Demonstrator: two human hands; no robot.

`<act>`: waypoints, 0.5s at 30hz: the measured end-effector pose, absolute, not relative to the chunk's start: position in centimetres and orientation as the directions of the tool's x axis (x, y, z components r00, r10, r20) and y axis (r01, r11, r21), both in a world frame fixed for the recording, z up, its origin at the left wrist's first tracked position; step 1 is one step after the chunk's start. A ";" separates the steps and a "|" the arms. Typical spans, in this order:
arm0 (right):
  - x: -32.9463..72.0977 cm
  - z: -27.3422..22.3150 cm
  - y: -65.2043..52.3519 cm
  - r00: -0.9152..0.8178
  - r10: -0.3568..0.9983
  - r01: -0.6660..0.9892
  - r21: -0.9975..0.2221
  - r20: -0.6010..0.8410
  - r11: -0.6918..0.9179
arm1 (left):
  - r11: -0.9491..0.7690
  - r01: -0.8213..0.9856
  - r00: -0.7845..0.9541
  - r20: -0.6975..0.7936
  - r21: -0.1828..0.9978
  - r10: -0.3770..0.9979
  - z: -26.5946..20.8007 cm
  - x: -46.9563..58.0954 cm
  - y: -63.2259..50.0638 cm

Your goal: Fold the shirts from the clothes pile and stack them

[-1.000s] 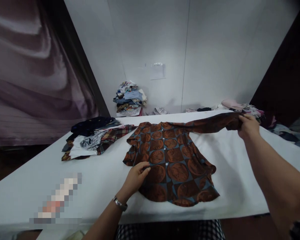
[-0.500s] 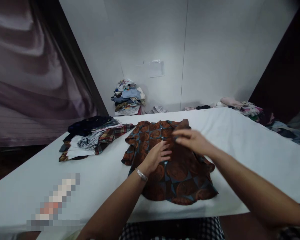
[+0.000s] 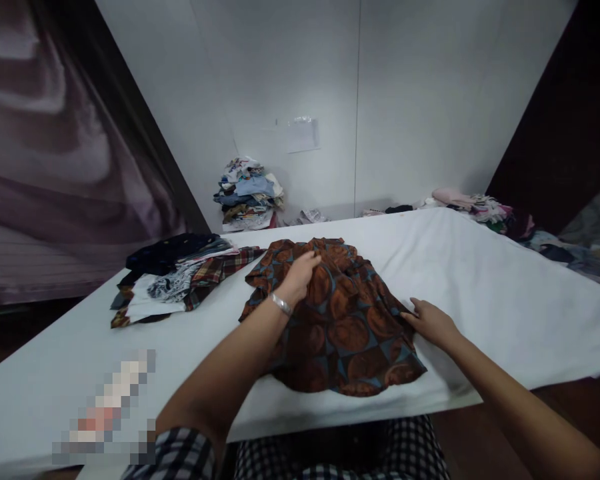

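Observation:
A brown-and-blue patterned shirt (image 3: pixel 350 330) lies on the white-covered table in front of me, its hem towards me. The right side is turned inward over the front, so the button line is hidden. My left hand (image 3: pixel 300 279) reaches to the upper middle, fingers closed on the fabric near the collar. A silver bracelet (image 3: pixel 281 304) circles that wrist. At the shirt's right edge, my right hand (image 3: pixel 433 323) pinches the cloth between thumb and fingers.
Left of the shirt lies a stack of folded clothes (image 3: pixel 165 287). A taller clothes pile (image 3: pixel 250 193) stands by the wall, and more garments (image 3: pixel 485 205) lie along the far right edge. A pixelated patch (image 3: pixel 105 407) covers something at the table's front left.
My right hand has moved from the shirt's upper right down to its right edge. The right side now lies folded over the buttons. My left hand has shifted up towards the collar and closed.

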State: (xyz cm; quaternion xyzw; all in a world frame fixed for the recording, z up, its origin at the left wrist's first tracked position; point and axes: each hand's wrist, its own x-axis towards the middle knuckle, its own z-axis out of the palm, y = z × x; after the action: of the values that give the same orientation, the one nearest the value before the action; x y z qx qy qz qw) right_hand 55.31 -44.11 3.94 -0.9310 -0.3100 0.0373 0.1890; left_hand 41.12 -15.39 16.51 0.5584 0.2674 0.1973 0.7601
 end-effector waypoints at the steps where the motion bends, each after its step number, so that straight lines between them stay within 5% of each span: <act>1: 55.2 3.7 -44.4 0.807 0.591 0.551 -0.376 0.013 -0.745 | 0.239 -0.046 0.796 -0.109 0.970 0.596 18.3 42.5 -14.6; 6: 54.3 3.4 -43.9 0.780 0.621 0.500 -0.522 -0.076 -0.691 | 0.074 -0.236 0.831 0.162 0.969 0.533 26.6 50.6 -10.9; 12: 53.2 5.0 -43.7 0.815 0.573 0.357 -0.852 0.084 -0.383 | -0.037 -0.369 0.767 0.327 0.929 0.552 31.8 56.7 -8.1; 15: 51.4 7.3 -42.8 0.733 0.667 0.370 -0.899 0.130 -0.232 | -0.084 -0.368 0.721 0.341 0.926 0.604 32.7 57.7 -7.0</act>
State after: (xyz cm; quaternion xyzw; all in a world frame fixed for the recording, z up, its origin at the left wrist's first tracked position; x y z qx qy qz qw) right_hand 51.42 -42.78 7.26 -0.7718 -0.3361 0.1426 0.5206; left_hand 57.66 -7.03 32.67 0.6409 0.0920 0.3621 0.6706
